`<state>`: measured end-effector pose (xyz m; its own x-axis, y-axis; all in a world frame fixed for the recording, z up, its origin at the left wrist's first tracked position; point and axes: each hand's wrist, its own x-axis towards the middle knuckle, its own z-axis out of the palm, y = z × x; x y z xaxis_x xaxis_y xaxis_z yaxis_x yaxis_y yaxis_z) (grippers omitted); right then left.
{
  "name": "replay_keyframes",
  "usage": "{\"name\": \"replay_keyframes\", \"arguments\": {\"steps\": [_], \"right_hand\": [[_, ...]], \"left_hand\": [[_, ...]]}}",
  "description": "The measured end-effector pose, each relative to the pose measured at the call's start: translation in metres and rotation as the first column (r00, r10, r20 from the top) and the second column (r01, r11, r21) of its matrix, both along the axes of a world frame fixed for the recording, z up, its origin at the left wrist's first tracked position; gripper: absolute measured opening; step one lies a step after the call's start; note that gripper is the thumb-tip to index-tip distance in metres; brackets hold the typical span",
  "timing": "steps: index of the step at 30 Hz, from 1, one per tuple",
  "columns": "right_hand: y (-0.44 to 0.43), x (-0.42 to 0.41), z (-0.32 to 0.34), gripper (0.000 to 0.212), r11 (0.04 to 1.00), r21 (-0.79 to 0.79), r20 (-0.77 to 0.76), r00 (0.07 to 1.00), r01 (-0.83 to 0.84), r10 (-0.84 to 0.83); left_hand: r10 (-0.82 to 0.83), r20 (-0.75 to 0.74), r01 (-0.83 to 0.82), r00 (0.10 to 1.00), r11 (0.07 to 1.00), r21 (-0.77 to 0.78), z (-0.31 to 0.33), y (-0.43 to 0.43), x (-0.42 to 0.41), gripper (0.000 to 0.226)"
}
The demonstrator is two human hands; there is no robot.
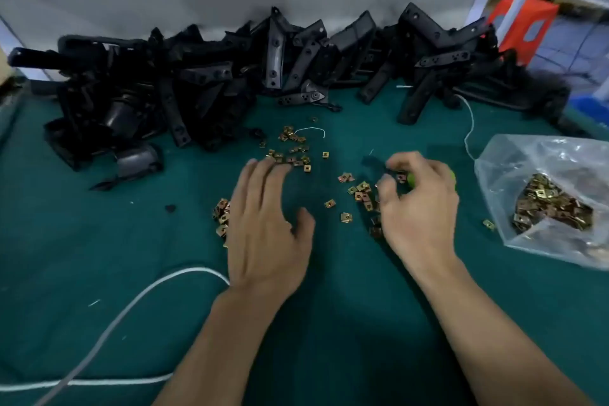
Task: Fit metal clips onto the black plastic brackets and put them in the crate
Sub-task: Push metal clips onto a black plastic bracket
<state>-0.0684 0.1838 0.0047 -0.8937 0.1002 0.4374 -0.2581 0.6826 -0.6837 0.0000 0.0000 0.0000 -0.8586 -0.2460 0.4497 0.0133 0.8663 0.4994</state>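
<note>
Clips (362, 188) lie scattered on the green worktop (99, 241), beneath and between both hands. The left hand (267, 224) lies flat, fingers straight and spread, its fingertips at one cluster. The right hand (418, 208) is curled round a green object (412, 179), with clips just beside its fingertips. Black brackets (273, 53) are heaped along the far edge. A clear bag (514, 158) of clips sits to the right, and a white cord (131, 300) to the left.

only two bare hands and two bare forearms show of the person. the left hand (267, 234) has a broad back and long fingers, blurred at the tips. the right hand (420, 211) is alike, its knuckles faintly marked. the left forearm (230, 339) and right forearm (494, 323) are slim and uncovered down to the near edge.
</note>
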Motion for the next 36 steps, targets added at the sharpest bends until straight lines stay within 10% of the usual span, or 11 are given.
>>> {"name": "replay_keyframes", "arguments": {"steps": [6, 20, 24, 30, 36], "right_hand": [[0.028, 0.012, -0.008, 0.051, 0.969, 0.066, 0.085, 0.966, 0.238, -0.243], [0.032, 0.021, -0.01, 0.043, 0.972, 0.026, 0.179, 0.956, 0.232, -0.232], [-0.005, 0.014, -0.011, 0.059, 0.963, 0.269, 0.027, 0.999, 0.011, -0.019], [-0.035, -0.031, -0.032, 0.078, 0.871, 0.461, 0.306, 0.952, -0.171, 0.025], [-0.063, -0.075, -0.033, 0.042, 0.8, 0.478, 0.262, 0.928, -0.362, 0.264]], "left_hand": [[0.119, 0.216, -0.093, 0.969, 0.988, -0.126, -0.009, -0.028, -0.011, 0.077], [0.09, 0.461, 0.026, 0.883, 0.971, -0.239, -0.021, -0.038, -0.017, 0.079], [0.102, 0.464, 0.016, 0.88, 0.969, -0.245, -0.025, -0.035, -0.026, 0.084], [0.106, 0.474, -0.025, 0.874, 0.984, -0.174, -0.023, -0.028, -0.077, 0.083], [-0.084, 0.368, 0.097, 0.926, 0.995, -0.018, -0.017, -0.016, -0.132, 0.05]]}}
